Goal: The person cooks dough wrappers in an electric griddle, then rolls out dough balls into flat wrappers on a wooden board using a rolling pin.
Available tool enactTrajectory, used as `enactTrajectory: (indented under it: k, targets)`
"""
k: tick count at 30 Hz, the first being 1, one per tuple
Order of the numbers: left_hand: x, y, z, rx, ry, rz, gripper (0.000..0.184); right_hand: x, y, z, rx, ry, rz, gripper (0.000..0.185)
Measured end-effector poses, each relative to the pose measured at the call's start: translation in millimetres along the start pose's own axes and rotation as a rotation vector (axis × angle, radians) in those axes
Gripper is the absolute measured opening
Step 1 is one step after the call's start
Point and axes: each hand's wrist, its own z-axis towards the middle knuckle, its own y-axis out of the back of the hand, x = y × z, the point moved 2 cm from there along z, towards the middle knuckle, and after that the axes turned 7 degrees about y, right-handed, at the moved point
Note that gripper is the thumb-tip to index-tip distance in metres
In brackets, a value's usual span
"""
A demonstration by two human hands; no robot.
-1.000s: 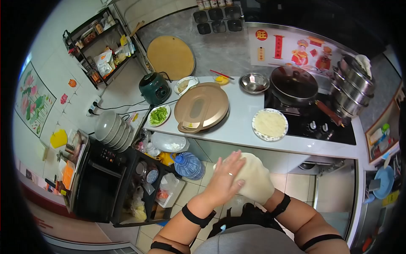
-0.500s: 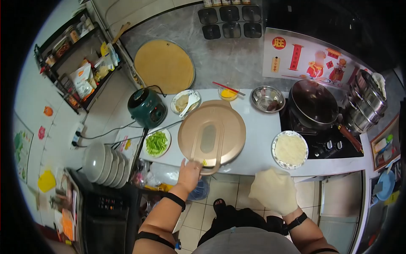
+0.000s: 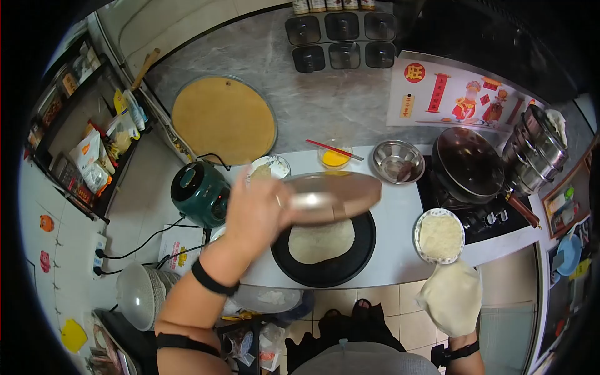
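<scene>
My left hand, blurred by motion, grips the tan lid of a round electric griddle and holds it tilted up. Whether the lid is still joined at the back cannot be seen. Beneath it, the black griddle plate carries a pale round flatbread, partly covered by the lid. A thin raw dough sheet hangs over my right hand, hiding its fingers. Just above that dough, a patterned plate with a pale round of dough sits at the counter's right.
A black wok stands on the stove, beside steel steamer pots. Behind the griddle are a bowl of yellow liquid with red chopsticks and a steel bowl. At left are a green appliance and stacked bowls.
My left hand has raised the lid, uncovering the flatbread on the griddle. My right hand has shifted right with the dough sheet. The view has also shifted.
</scene>
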Motion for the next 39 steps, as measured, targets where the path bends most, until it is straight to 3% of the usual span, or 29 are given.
enactTrajectory:
  k: [5,7,11,13,15,17,24,28,30,32,34,39]
  targets:
    - [49.8,-11.3,107.2,-0.183,0.216,0.048,0.039,-20.8,2.0,5.8,-0.019,-0.026,0.015,0.019]
    - [67.2,-28.1,141.4,-0.182,0.455,-0.214,0.037,-30.4,1.6,11.2,-0.023,-0.036,0.023,0.019]
    - [105.2,-71.7,192.7,-0.122,0.559,-0.354,0.033,-49.3,2.1,22.9,-0.033,-0.048,0.032,0.020]
    - [118.5,-94.1,203.9,-0.161,0.681,-0.597,0.032,-56.3,0.6,27.3,-0.026,-0.054,0.035,0.020]
    - [126.3,-109.4,208.8,-0.146,0.602,-0.479,0.033,-61.0,-0.2,30.2,-0.020,-0.061,0.036,0.020]
    - [116.4,-108.3,203.7,-0.305,0.397,-0.144,0.033,-62.4,-2.0,34.0,-0.018,-0.068,0.036,0.020]
    - [132.9,-120.5,197.4,-0.309,0.382,-0.237,0.032,-45.1,-12.2,43.8,-0.033,-0.119,-0.006,0.021]
    - [107.1,-95.7,158.0,-0.430,0.116,-0.232,0.021,-26.5,-19.9,47.5,-0.047,-0.154,-0.031,0.021]
    - [86.4,-128.0,114.2,-0.361,0.113,-0.489,0.006,-17.6,-24.0,48.3,-0.054,-0.173,-0.050,0.021]
    - [63.0,-169.0,61.0,0.087,0.158,-0.320,0.008,-7.9,-27.8,46.5,-0.061,-0.194,-0.061,0.022]
    - [61.0,-240.1,-0.8,0.323,0.240,-0.377,0.011,0.8,-31.5,44.1,-0.069,-0.211,-0.079,0.022]
    - [31.2,-297.9,-25.0,0.431,0.265,-0.255,0.020,18.3,-37.5,33.3,-0.084,-0.341,-0.029,0.023]
